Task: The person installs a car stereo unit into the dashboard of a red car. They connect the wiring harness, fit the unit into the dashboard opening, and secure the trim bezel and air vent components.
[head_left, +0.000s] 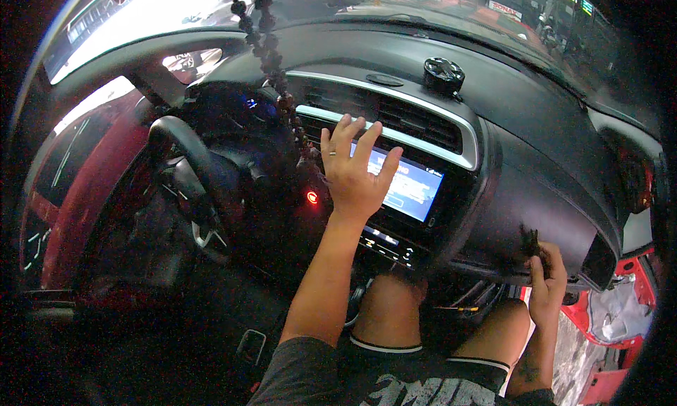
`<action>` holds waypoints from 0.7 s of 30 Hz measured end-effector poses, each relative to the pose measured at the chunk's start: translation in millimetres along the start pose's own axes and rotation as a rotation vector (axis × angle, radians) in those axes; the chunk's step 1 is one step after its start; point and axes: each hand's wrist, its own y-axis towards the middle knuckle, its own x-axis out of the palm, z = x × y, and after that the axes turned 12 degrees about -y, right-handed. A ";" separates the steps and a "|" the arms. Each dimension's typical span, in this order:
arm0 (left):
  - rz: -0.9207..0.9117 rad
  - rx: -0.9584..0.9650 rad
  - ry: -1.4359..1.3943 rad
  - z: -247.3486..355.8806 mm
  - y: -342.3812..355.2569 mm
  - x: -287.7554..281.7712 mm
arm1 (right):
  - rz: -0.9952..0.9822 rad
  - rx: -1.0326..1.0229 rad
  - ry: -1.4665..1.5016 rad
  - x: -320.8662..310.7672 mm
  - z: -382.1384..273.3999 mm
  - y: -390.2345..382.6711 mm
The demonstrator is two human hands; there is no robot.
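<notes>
My left hand reaches up to the dashboard with its fingers spread, a ring on one of them. It is in front of the lit touchscreen and covers its left part. The fingertips overlap the silver trim below the air vents; whether they touch it I cannot tell. My right hand, at the right in front of the glovebox, is closed around a small black tool with a dark, bristle-like tip. Its exact kind is not clear, and its lower part is hidden in the fingers.
The steering wheel stands at the left. A dark bead string hangs down ahead of the dash. On the dashboard top sits a small round black fan-like object. At the right, the red door opening shows. A red-lit button glows beside the screen.
</notes>
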 end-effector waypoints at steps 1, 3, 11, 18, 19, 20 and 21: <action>0.003 0.000 -0.004 0.7 0.6 -0.3 | -0.005 0.009 0.008 0.1 -0.9 0.4; 0.010 0.000 -0.015 0.9 0.3 0.3 | -0.015 0.030 0.020 -0.7 -3.7 0.1; 0.013 0.004 -0.008 -0.8 -0.1 0.7 | -0.016 0.058 0.049 2.7 -0.1 -2.1; 0.026 0.006 -0.010 -1.5 -1.5 3.1 | -0.002 0.032 0.021 1.4 -1.5 -2.7; 0.023 0.003 -0.011 -1.2 -1.4 3.2 | -0.006 0.029 0.016 0.6 -1.5 -2.6; 0.019 0.004 -0.007 -0.8 -0.8 2.0 | -0.010 0.024 0.016 0.7 -1.1 -2.2; 0.016 0.004 -0.003 -0.4 -0.3 0.8 | -0.014 0.020 0.016 1.0 -0.7 -2.0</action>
